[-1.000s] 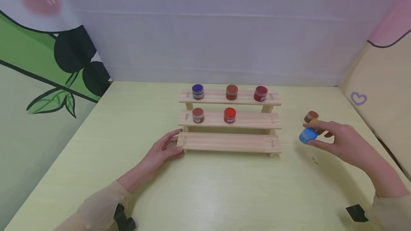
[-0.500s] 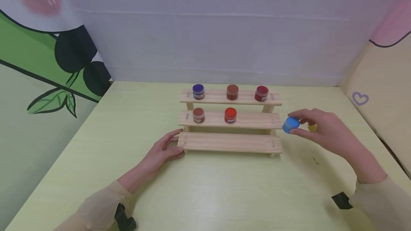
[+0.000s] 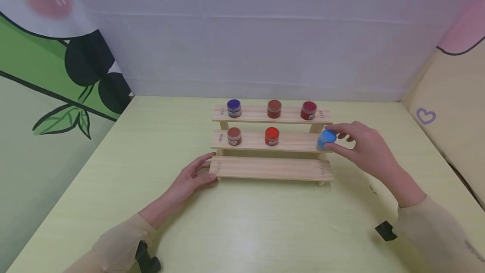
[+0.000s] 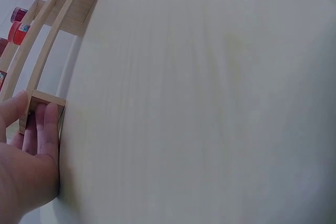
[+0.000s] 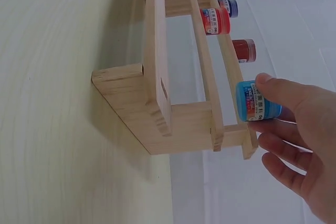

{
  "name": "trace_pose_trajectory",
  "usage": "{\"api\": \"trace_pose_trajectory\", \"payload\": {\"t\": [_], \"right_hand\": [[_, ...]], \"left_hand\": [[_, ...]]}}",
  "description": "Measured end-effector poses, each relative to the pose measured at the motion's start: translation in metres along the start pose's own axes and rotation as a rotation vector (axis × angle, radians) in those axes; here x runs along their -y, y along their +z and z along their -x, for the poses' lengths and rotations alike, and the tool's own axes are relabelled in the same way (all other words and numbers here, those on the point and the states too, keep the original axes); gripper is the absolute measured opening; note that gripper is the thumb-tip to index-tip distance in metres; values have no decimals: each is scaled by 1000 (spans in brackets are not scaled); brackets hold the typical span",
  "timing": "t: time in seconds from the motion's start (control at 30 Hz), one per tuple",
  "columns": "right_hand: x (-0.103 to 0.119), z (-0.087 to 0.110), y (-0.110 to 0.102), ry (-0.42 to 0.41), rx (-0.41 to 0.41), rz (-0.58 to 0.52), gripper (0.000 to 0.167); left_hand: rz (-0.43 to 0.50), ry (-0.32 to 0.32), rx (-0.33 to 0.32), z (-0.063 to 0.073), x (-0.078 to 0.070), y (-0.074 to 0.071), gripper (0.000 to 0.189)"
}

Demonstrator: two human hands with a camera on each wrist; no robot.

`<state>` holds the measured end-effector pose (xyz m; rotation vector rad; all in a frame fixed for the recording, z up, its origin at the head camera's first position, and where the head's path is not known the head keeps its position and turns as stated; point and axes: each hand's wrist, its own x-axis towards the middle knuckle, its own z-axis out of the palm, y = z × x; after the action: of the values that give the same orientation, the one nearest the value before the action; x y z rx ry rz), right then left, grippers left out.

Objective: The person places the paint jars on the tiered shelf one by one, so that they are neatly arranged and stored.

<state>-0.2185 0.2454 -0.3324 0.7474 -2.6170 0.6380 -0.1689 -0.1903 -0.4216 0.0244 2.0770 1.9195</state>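
Nearest you: the pale table (image 3: 242, 222), with your left sleeve (image 3: 123, 241) and right sleeve (image 3: 428, 231) over it. Your left hand (image 3: 189, 179) grips the left end of the wooden rack (image 3: 251, 143) at its lowest step (image 3: 265, 168), thumb on the plank, fingers against the end piece. Farther up, your right hand (image 3: 363, 151) pinches the blue jar (image 3: 326, 139) between thumb and fingers, at the right end of the middle step (image 3: 297, 143) (you can't tell whether its base touches the wood). Along that step, going left: a red jar (image 3: 271, 136) near the centre, then a brownish jar (image 3: 234, 137) near the left end, both upright. Top step (image 3: 291, 115), left to right: dark blue jar (image 3: 234, 108), rust jar (image 3: 274, 109), maroon jar (image 3: 308, 111), all standing apart. Farthest: a pale backdrop (image 3: 246, 54), creased across.
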Motion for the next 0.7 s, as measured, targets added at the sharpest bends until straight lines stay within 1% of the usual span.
{"api": "trace_pose_trajectory", "payload": {"t": [0.13, 0.37, 0.5, 0.7], "right_hand": [[5, -5, 8, 5, -16, -24, 46], [10, -12, 20, -6, -6, -31, 41], [11, -14, 25, -20, -17, -28, 43], [13, -19, 30, -32, 6, -44, 45]], "left_hand": [[6, -7, -4, 0, 0, 0, 65], [6, 7, 6, 1, 1, 0, 67], [12, 2, 7, 1, 0, 0, 66], [13, -3, 5, 1, -1, 0, 66]]}}
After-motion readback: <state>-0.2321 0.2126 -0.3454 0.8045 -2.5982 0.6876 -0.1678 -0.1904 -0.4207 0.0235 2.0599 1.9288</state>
